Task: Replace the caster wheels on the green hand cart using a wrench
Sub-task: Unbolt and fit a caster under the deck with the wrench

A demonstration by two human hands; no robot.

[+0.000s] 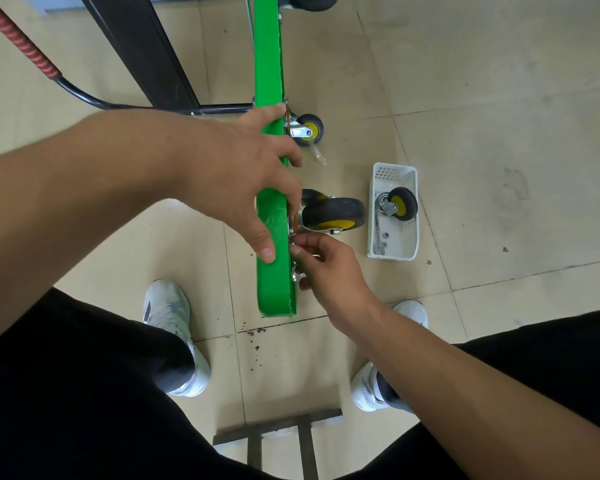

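The green cart [269, 64] stands tipped up on its edge on the tiled floor [499, 98]. Its deck runs away from the person crouched over it, and its black handle with the red grip [18, 39] lies out to the left. The wheels all stick out to the right side.

The left hand [229, 168] is draped over the deck's top edge about halfway along. Its fingers are spread and curled down over the wheel side, the thumb [265, 249] is pressed on the near face, and so it holds the deck upright. The right hand [329, 271] is lower and closer in. Its fingertips [295, 250] are drawn together, pinching a small metal piece [292, 241] at the mounting plate of the near caster [333, 213]. I cannot tell exactly what the piece is.

That caster has a black tyre and a yellow hub, and it sits just below the left hand. A smaller far caster [309, 129] is fixed further along the deck.

To the right, apart from the cart, a white basket [411, 237] sits on the floor. In it lie a loose caster [400, 204], a wrench [377, 233] along the left wall, and a couple of nuts [386, 234] beside the wrench.
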